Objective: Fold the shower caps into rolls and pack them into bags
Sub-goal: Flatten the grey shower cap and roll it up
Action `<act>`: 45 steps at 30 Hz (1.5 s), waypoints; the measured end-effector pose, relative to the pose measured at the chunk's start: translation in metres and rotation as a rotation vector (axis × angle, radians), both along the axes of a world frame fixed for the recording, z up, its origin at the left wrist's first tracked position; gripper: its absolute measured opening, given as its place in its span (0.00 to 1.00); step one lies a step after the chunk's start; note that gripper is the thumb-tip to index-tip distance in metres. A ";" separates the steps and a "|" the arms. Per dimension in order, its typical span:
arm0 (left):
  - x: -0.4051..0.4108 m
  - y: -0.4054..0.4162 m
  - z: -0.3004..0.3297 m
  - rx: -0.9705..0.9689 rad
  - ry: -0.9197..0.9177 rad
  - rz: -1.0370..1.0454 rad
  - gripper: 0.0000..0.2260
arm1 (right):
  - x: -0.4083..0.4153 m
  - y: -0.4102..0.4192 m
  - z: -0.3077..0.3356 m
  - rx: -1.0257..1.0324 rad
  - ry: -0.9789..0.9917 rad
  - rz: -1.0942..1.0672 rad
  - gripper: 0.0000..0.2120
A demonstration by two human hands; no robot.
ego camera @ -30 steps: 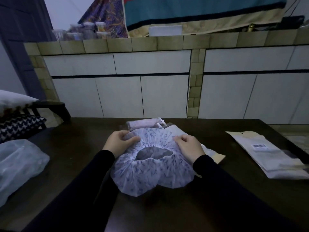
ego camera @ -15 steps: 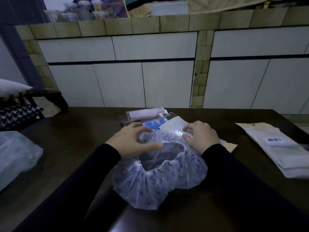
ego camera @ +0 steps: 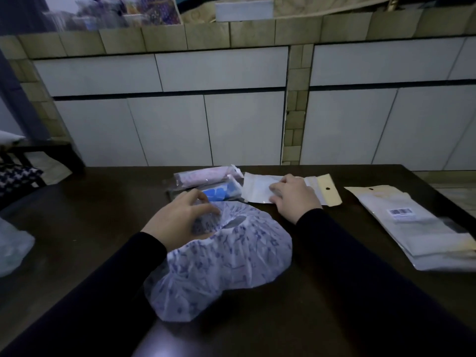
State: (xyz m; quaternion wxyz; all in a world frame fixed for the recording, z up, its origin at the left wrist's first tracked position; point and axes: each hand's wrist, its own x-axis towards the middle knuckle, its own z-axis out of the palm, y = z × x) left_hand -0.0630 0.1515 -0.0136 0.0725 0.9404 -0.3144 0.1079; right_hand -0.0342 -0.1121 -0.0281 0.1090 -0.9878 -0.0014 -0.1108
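From the head view, the shower cap [ego camera: 224,264] lies near the front edge of the table [ego camera: 103,228]. The left hand [ego camera: 177,220] pinches its gathered rim. The right hand [ego camera: 293,197] rests with curled fingers on an empty bag [ego camera: 260,188], near the far edge.

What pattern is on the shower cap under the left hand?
White with small blue-purple markings all over the shower cap, seen in the head view.

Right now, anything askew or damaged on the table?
Nothing damaged or spilled. The patterned shower cap lies puffed and unrolled, gripped at its rim by the left hand. The right hand rests on an empty flat bag, not the cap.
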 end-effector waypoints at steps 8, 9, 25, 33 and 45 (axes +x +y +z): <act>0.001 -0.018 0.008 -0.112 -0.017 0.175 0.32 | 0.005 0.005 0.005 0.297 -0.243 0.129 0.14; 0.000 -0.020 0.010 -0.134 0.004 0.211 0.32 | -0.003 0.007 0.014 0.409 -0.252 0.139 0.14; -0.019 -0.016 0.010 -1.004 0.193 0.177 0.13 | -0.072 -0.010 0.036 0.740 0.558 -0.171 0.06; -0.052 -0.037 0.002 -0.392 -0.070 -0.274 0.24 | -0.089 -0.018 0.018 0.945 0.270 -0.311 0.09; -0.032 -0.026 -0.011 -0.241 0.371 -0.299 0.22 | -0.088 -0.040 0.017 0.628 0.217 -0.347 0.18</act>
